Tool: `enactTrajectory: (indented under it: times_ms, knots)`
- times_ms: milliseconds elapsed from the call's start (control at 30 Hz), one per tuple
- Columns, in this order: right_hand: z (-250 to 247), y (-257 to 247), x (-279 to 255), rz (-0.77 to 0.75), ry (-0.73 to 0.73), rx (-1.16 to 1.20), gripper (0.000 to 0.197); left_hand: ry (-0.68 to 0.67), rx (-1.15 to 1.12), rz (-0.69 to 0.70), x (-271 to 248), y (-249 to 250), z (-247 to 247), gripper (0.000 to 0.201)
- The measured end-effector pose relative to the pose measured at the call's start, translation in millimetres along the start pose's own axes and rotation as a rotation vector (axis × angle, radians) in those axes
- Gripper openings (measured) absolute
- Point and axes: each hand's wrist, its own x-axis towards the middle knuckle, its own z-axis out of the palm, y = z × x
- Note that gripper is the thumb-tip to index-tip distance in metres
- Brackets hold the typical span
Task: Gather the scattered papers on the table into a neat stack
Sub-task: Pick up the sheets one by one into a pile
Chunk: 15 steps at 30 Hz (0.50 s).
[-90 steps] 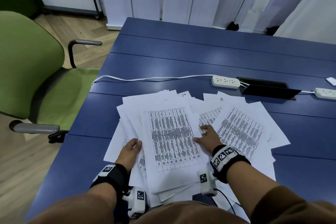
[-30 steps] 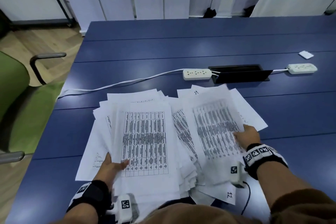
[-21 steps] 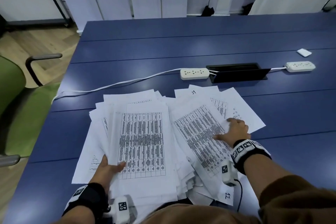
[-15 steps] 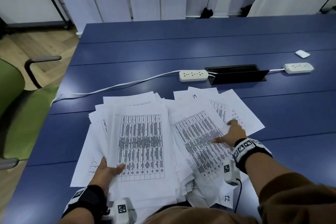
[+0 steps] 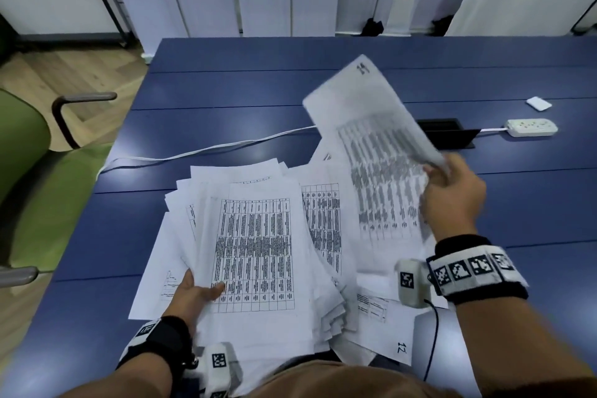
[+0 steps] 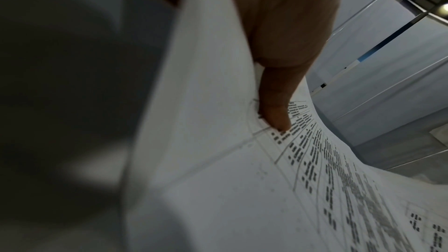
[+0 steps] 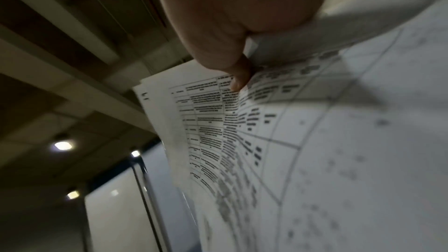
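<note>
Papers mid-gather at the counter's near edge.
Right hand (image 5: 452,194) pinches raised sheets (image 5: 381,152); left hand (image 5: 193,296) grips the main pile (image 5: 255,255), thumb on top.

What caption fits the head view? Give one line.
Right hand lifts printed sheets while left hand holds the pile.

From the left wrist view, the left hand (image 6: 281,32) comes down from the top, and its thumb (image 6: 276,114) presses on a printed sheet (image 6: 242,189) just beside the first rows of a table. The sheet curves away to the lower right, and its print there is blurred. On the left all is dark and unclear; far right stand pale wall panels (image 6: 387,76).
</note>
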Motion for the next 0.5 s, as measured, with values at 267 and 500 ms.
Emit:
enactTrajectory:
  times_ms: [267,500]
  knots:
    - [-61.4,-82.3,24.5,-0.112,0.259,0.618,0.029,-0.01,0.026,0.054,-10.1,4.3,4.8,0.081]
    - [-40.3,-86.8,11.2,-0.061,-0.079,0.578,0.023,-0.026,0.002,0.209,-25.0,15.2,17.8,0.112]
